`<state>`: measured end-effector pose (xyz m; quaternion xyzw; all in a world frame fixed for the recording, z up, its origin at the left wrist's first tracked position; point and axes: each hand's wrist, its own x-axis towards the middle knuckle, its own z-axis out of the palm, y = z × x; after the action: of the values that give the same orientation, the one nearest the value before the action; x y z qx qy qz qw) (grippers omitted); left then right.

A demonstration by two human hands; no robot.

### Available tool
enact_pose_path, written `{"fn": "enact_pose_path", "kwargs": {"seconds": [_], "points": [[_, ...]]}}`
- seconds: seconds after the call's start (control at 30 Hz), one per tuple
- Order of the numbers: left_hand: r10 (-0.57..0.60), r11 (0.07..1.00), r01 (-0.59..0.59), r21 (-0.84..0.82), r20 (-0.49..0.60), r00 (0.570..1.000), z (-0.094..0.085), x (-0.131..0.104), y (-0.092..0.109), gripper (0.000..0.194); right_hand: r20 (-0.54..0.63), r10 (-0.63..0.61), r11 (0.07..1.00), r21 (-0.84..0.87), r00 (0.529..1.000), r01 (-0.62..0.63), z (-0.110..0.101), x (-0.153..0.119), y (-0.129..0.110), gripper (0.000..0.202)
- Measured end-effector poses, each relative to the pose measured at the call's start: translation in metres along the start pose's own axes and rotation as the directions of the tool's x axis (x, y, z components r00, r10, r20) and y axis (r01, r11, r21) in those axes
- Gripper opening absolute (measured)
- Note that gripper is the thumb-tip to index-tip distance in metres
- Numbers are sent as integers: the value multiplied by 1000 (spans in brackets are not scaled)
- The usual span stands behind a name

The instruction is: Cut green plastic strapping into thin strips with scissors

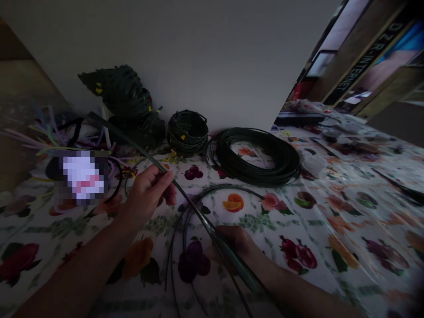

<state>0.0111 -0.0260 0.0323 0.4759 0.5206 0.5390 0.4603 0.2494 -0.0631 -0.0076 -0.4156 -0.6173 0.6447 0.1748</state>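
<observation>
My left hand (149, 192) pinches a long dark green flat strip (129, 141) that runs diagonally from the upper left down toward me. My right hand (235, 243) grips the same strip lower down, close to the tablecloth. Thin dark strands (185, 221) curve across the cloth under and between my hands. A large coil of dark strip (258, 157) lies beyond my hands on the right. A smaller coil (187, 131) sits left of it, by the wall.
A dark woven piece (124, 95) stands at the back left against the white wall. Loose coloured strips (43, 132) are piled at the far left. The fruit-print tablecloth (331, 229) covers the table. Clutter (311, 112) lies at the far right.
</observation>
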Motion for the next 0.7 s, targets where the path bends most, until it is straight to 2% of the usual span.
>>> {"fn": "enact_pose_path", "kwargs": {"seconds": [0.13,0.33,0.5,0.7], "points": [[-5,1000,5,1,11,1000,-1,0,0,23,0,0,1000,-22,1000,0,-3,0,-5,33],[3,1000,-4,21,14,1000,-1,-1,1,21,18,-57,991,-117,998,58,-9,2,3,30],[-17,1000,17,-26,30,999,4,-2,2,24,58,-39,997,-57,998,42,-10,1,5,22],[-7,999,9,-52,40,999,4,-1,-3,25,38,-25,998,-52,999,27,-6,0,3,28]]}}
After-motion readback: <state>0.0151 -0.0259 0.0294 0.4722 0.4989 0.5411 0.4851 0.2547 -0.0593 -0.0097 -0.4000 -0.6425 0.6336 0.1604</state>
